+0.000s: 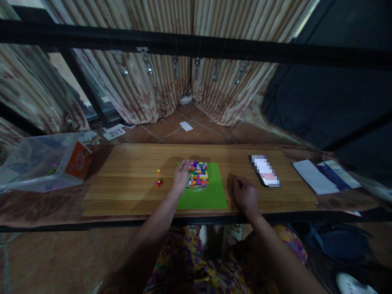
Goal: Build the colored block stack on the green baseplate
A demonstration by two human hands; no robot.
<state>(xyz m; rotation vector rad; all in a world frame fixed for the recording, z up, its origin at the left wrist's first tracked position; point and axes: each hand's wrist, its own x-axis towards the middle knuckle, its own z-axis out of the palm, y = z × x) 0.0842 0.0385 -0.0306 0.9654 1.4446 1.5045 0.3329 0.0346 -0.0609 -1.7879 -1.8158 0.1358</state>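
A block built of many-coloured toy bricks (199,174) stands on a green studded baseplate (216,198) at the middle of the wooden table. My left hand (181,174) lies along the block's left side and touches it, with the fingers stretched out towards its far left corner. The thumb is hard to make out. To the right of the baseplate, my right hand (246,194) rests on the table, loosely curled into a fist. Nothing shows inside it. Left of my left hand lie a small orange and yellow brick piece (159,172) and a red, yellow and pink brick cluster (158,183).
A phone (265,171) lies on the table (128,163) beyond my right hand. At the left stands a clear plastic bin (39,161) with an orange label. Papers (315,175) lie at the right. A dark metal bar (196,43) crosses before the curtains.
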